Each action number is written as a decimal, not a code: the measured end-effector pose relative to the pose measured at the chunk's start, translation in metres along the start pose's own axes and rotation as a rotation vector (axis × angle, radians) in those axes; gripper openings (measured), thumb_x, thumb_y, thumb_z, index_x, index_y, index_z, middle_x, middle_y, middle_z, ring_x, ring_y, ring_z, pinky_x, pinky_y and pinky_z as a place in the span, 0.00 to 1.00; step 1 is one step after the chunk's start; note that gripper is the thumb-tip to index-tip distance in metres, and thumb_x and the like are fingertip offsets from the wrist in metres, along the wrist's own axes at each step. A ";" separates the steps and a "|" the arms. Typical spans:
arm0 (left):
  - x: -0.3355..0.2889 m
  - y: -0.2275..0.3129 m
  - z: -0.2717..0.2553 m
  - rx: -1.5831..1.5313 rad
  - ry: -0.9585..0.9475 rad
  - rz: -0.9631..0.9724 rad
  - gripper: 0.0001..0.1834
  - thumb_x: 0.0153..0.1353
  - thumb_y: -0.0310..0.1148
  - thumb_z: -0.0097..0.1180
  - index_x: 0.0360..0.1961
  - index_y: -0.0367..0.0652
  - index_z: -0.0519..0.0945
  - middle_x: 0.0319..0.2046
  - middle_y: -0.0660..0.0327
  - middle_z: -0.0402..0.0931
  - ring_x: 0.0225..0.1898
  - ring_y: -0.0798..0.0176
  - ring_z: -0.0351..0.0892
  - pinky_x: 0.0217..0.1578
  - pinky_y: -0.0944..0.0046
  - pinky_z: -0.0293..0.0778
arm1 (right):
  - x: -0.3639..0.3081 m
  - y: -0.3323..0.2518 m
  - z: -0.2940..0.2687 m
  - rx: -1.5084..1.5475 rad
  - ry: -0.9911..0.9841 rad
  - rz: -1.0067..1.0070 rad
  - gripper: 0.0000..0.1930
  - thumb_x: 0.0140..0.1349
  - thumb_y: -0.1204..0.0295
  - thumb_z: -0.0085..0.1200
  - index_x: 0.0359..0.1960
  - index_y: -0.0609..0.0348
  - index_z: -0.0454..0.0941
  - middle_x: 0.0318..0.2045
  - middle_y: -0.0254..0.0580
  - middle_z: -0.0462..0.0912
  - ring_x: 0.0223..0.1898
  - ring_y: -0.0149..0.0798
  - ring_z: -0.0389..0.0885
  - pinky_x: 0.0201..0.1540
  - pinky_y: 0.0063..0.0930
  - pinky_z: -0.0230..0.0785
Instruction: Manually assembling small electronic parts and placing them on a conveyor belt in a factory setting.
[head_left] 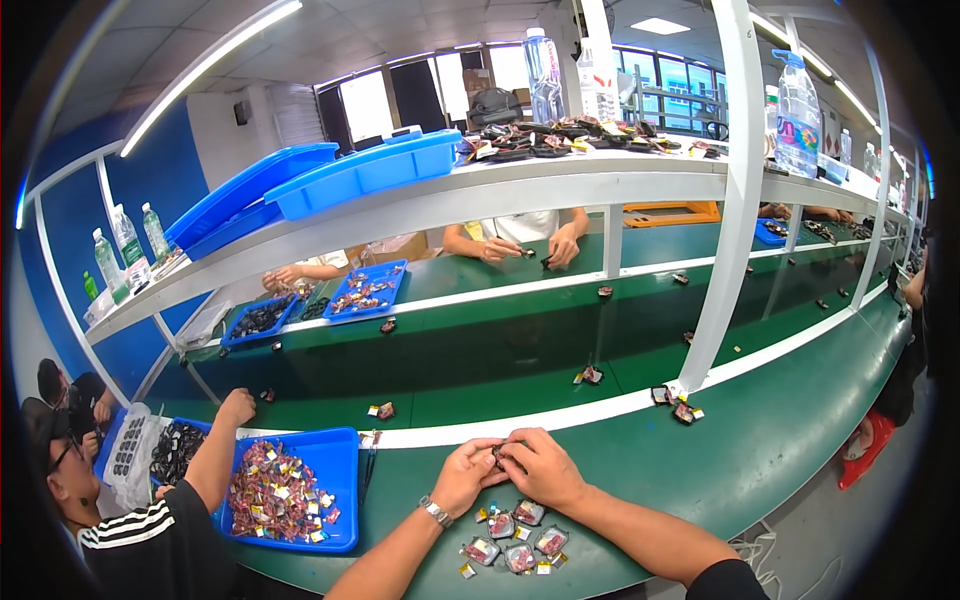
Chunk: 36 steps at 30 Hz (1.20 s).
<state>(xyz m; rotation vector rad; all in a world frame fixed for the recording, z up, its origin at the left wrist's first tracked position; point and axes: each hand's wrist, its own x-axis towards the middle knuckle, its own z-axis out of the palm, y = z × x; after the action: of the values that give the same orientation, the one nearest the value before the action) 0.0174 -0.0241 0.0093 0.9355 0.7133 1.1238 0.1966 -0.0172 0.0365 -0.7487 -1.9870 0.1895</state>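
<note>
small dark plastic-looking pc sits btwn fingertips of l hand & r hand, both clamped on it, just beyond black-rimmed rounded units on green tabletop.

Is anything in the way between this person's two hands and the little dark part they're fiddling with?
Nothing visible: the left hand and right hand both hold the small dark part directly, over the green bench. The loose small assemblies lie toward its near side, not in between.

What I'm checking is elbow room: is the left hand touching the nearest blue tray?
Apart: the head view shows green tabletop between the left hand and tray.
</note>
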 end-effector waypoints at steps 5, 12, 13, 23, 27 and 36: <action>0.001 0.000 0.002 0.037 0.015 0.002 0.15 0.68 0.26 0.47 0.54 0.34 0.67 0.46 0.56 0.77 0.48 0.62 0.79 0.52 0.59 0.78 | -0.001 -0.001 0.002 -0.080 -0.019 0.018 0.08 0.49 0.77 0.62 0.32 0.59 0.78 0.38 0.41 0.76 0.40 0.44 0.78 0.40 0.33 0.75; 0.001 -0.003 0.004 0.061 0.053 0.013 0.14 0.69 0.25 0.46 0.54 0.34 0.66 0.46 0.55 0.77 0.48 0.61 0.79 0.52 0.57 0.78 | -0.002 0.004 0.009 -0.097 0.003 0.045 0.06 0.53 0.76 0.58 0.32 0.59 0.77 0.39 0.40 0.76 0.38 0.45 0.77 0.38 0.34 0.75; 0.000 -0.002 0.004 0.069 0.058 0.016 0.14 0.69 0.25 0.45 0.54 0.34 0.66 0.47 0.54 0.77 0.48 0.60 0.79 0.52 0.56 0.78 | -0.002 0.007 0.011 0.027 0.020 0.098 0.05 0.53 0.77 0.59 0.32 0.60 0.78 0.38 0.41 0.77 0.38 0.44 0.78 0.38 0.32 0.75; 0.005 0.000 0.004 0.070 0.141 0.104 0.22 0.67 0.25 0.47 0.61 0.40 0.61 0.65 0.50 0.59 0.61 0.48 0.68 0.56 0.45 0.74 | 0.063 0.118 0.035 0.073 0.074 0.732 0.07 0.49 0.74 0.64 0.30 0.61 0.82 0.32 0.43 0.82 0.37 0.39 0.82 0.42 0.30 0.74; 0.002 0.003 0.001 0.038 0.096 0.079 0.19 0.67 0.23 0.44 0.59 0.35 0.63 0.63 0.49 0.62 0.60 0.49 0.69 0.54 0.50 0.76 | 0.060 0.154 0.017 -0.181 0.020 0.539 0.12 0.49 0.71 0.62 0.36 0.59 0.82 0.36 0.47 0.81 0.39 0.46 0.80 0.48 0.36 0.72; 0.008 0.001 0.001 0.078 0.061 0.072 0.17 0.67 0.25 0.47 0.56 0.31 0.65 0.56 0.46 0.71 0.55 0.53 0.75 0.52 0.55 0.78 | 0.028 0.193 -0.103 -0.542 -0.263 0.768 0.29 0.48 0.69 0.63 0.55 0.62 0.71 0.47 0.52 0.78 0.53 0.53 0.74 0.56 0.41 0.67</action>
<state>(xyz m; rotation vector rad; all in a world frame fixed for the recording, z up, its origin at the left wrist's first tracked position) 0.0207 -0.0163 0.0108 1.0032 0.7832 1.1984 0.3560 0.1360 0.0291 -1.9085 -1.9093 0.2042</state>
